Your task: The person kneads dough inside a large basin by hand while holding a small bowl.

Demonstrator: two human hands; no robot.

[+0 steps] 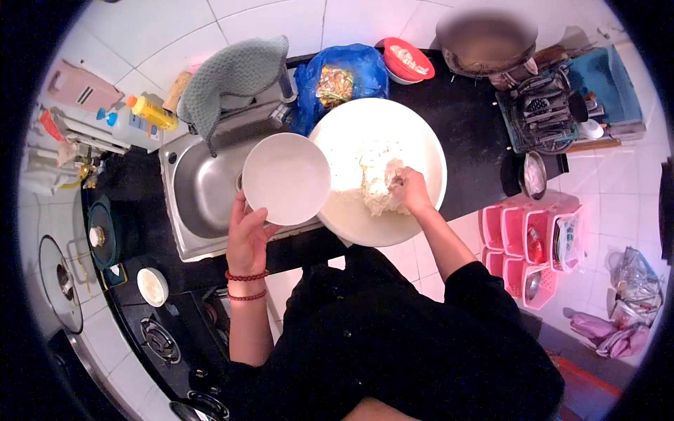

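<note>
My left hand (pixel 247 231) grips a white bowl (pixel 286 179) by its lower rim, tilted beside the large basin and over the sink's edge. Red bead bracelets circle that wrist. In the large white basin (pixel 351 228) lies a shaggy, pale mass of dough (pixel 379 184) with loose white flour around it. The curled fingers of my right hand (pixel 410 188) are closed on the dough's right side; the fingertips are partly hidden. Bright light washes out the basin's left interior.
Left of the basin is a steel sink (pixel 210 184) with a grey cloth (pixel 235 88) draped behind it. A blue bag (pixel 375 70) and a red bowl (pixel 411 59) stand behind the basin. A utensil rack (pixel 516 130) is at right, and a gas burner (pixel 160 340) at lower left.
</note>
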